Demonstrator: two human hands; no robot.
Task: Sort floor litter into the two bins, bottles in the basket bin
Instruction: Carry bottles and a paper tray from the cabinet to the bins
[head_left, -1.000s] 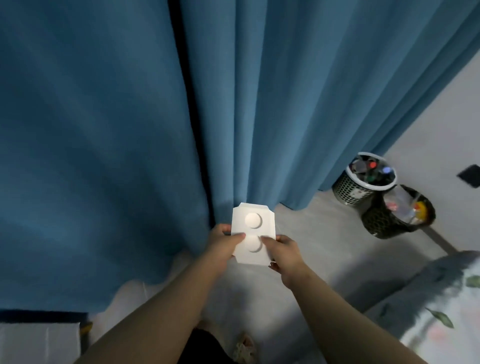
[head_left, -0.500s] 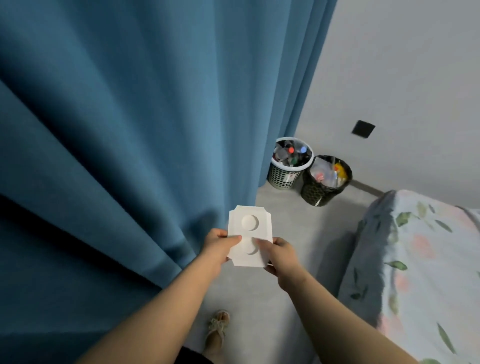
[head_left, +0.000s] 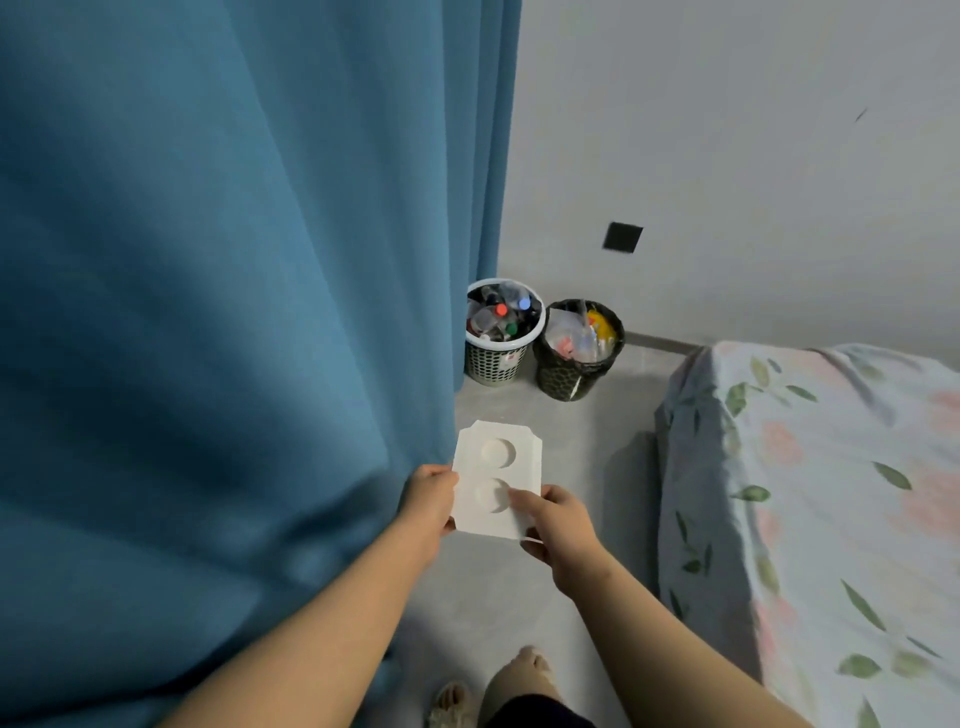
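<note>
The white tray (head_left: 497, 470) had its lower corners covered by the left hand (head_left: 428, 501) and the right hand (head_left: 558, 522), whose fingers beneath it were out of sight. The litter in the black bin (head_left: 571, 376) was too small to identify. The bed (head_left: 831, 493) ran off the right edge, and a foot (head_left: 524, 673) was cut off near the bottom.
</note>
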